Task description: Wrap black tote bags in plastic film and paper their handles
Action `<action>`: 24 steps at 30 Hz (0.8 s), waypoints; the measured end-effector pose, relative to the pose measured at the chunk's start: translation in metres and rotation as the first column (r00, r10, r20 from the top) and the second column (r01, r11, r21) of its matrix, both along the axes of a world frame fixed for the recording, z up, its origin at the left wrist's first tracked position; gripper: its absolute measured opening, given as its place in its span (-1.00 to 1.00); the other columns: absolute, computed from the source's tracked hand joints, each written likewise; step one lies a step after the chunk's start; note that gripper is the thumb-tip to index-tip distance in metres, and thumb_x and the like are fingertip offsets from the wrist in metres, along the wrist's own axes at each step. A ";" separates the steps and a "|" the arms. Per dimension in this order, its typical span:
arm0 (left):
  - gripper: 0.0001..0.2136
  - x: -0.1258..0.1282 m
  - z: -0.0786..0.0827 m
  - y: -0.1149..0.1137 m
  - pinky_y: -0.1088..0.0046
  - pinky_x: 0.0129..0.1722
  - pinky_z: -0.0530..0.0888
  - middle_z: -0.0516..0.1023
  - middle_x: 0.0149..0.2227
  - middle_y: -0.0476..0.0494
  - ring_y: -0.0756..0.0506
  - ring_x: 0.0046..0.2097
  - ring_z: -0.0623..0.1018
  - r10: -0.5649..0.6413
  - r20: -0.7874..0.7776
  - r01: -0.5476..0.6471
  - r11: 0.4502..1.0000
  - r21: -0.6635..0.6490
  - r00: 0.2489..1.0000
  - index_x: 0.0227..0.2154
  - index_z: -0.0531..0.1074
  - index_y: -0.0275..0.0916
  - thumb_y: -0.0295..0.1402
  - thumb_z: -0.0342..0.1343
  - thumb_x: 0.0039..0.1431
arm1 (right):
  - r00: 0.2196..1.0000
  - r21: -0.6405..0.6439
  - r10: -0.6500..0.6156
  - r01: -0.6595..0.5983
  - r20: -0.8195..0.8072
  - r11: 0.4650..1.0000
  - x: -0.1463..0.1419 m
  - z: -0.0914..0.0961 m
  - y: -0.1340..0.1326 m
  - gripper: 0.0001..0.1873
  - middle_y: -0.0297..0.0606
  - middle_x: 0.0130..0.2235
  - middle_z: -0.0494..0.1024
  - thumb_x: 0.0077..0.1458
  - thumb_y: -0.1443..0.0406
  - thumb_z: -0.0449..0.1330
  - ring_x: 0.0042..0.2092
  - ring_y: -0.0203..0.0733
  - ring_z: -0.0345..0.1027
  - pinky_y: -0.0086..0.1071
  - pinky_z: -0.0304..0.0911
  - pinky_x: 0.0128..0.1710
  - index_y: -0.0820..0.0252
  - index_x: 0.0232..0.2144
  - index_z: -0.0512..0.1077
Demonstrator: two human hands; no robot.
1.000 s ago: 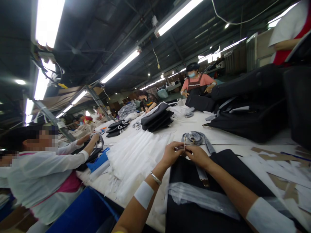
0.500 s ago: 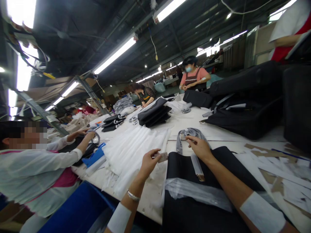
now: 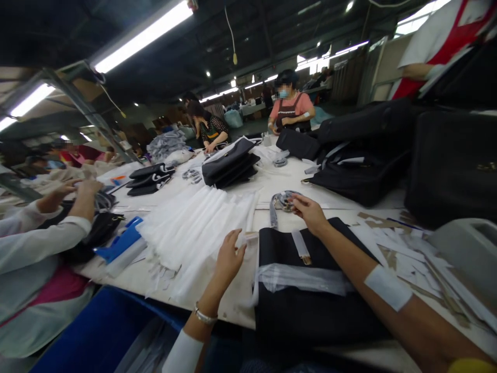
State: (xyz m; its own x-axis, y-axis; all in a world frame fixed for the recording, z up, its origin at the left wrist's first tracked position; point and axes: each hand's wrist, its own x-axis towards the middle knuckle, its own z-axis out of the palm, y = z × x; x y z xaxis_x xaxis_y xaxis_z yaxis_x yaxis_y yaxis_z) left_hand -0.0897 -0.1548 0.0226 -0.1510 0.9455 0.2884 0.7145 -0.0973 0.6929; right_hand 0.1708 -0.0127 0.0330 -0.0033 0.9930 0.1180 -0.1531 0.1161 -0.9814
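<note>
My left hand (image 3: 230, 259) is over the table's near side with thumb and fingers apart. Just beyond its fingertips is a small pale piece (image 3: 250, 235), blurred, resembling a tag. My right hand (image 3: 308, 213) reaches across a black bag (image 3: 310, 316), its fingers pinched at the metal end of a coiled strap (image 3: 275, 210) in clear plastic. The bag lies flat, with a band of clear film (image 3: 303, 278) across it. Above that band, a short plastic-wrapped tab (image 3: 300, 243) with a gold-coloured end points toward me.
White wrapping sheets (image 3: 198, 228) lie left of the bag. Black bags (image 3: 229, 160) are stacked farther back, with more (image 3: 361, 171) at right. Paper scraps (image 3: 407, 254) cover the right side. A co-worker's arms (image 3: 50, 233) and a blue bin (image 3: 101, 326) are at left.
My left hand has opened from its pinch on the small tag-like piece. My right fingers stay at the coiled strap. The camera view has turned, shifting most things left.
</note>
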 end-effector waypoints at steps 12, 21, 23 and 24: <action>-0.45 0.041 -0.033 -0.079 0.14 0.30 0.26 0.34 0.26 -0.16 -0.24 0.31 0.29 -0.013 0.281 0.106 0.942 -0.320 0.960 0.21 0.33 -0.22 -0.05 0.02 0.24 | 0.410 0.179 -0.162 -0.004 0.897 0.984 0.162 0.032 -0.099 -0.57 -0.13 0.02 0.58 0.16 0.07 0.11 0.07 0.11 0.43 -0.08 0.24 0.15 0.12 -0.07 0.57; -0.44 0.047 -0.032 -0.074 0.06 0.34 0.14 0.23 0.32 -0.07 -0.24 0.37 0.16 0.054 0.292 0.076 0.906 -0.416 0.955 0.29 0.20 -0.16 -0.05 -0.07 0.31 | 0.522 0.067 -0.183 0.233 0.833 0.970 0.170 -0.030 -0.162 -0.31 -0.12 0.24 0.36 0.17 -0.06 0.04 0.26 0.09 0.22 -0.04 0.10 0.27 0.19 0.21 0.35; -0.45 0.048 -0.032 -0.074 0.06 0.34 0.16 0.23 0.32 -0.07 -0.24 0.36 0.17 0.061 0.280 0.059 0.914 -0.401 0.958 0.29 0.21 -0.13 -0.04 -0.07 0.31 | 0.543 0.095 -0.239 0.280 0.805 0.955 0.165 -0.027 -0.153 -0.39 -0.09 0.18 0.44 0.20 -0.03 0.01 0.21 0.09 0.29 -0.07 0.14 0.24 0.19 0.12 0.44; -0.45 0.049 -0.032 -0.075 0.07 0.33 0.17 0.24 0.32 -0.08 -0.25 0.36 0.17 0.072 0.268 0.042 0.918 -0.394 0.961 0.29 0.22 -0.14 -0.04 -0.06 0.31 | 0.545 0.099 -0.254 0.298 0.799 0.950 0.164 -0.026 -0.148 -0.42 -0.08 0.13 0.49 0.20 -0.02 0.00 0.18 0.09 0.33 -0.08 0.18 0.21 0.19 0.06 0.48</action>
State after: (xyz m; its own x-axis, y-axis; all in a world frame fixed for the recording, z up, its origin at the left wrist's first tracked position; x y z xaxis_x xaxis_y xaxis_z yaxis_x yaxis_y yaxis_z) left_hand -0.0408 -0.2293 -0.0098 -0.1849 0.9698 -0.1593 0.4921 0.2317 0.8391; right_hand 0.3351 -0.1603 0.0073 0.2012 0.9654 0.1659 0.7207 -0.0312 -0.6925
